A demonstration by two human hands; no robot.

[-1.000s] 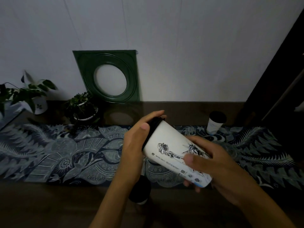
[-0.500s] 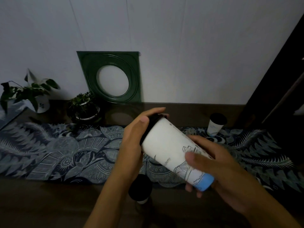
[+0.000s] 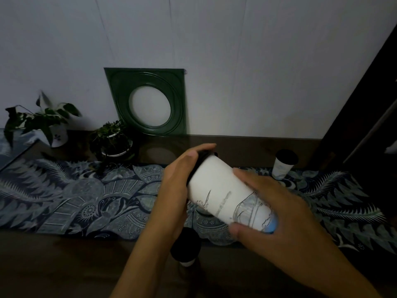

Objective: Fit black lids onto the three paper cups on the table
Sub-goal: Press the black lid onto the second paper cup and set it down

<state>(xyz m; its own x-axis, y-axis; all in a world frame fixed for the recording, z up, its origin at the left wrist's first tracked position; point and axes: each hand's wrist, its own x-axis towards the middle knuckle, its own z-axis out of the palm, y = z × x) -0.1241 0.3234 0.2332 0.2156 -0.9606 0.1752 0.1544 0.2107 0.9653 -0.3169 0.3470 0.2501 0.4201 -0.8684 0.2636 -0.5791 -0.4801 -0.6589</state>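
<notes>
cup: tall white printed paper cup (image 3: 225,196) tilted mid-frame, off the table | left hand (image 3: 178,181) curled over round black plastic lid (image 3: 200,160), likely seating it | right hand (image 3: 277,207) wraps cup base, bracing | lidded cups: right edge (image 3: 283,164), bottom centre (image 3: 185,249)

A dark patterned cloth (image 3: 75,196) with fern and leaf motifs runs across the brown table (image 3: 64,265). At the far left stands a leafy plant in a white pot (image 3: 43,123); right of it, a smaller potted plant (image 3: 112,140). A green square frame (image 3: 148,102) with a round opening leans against the pale wall (image 3: 236,61).
</notes>
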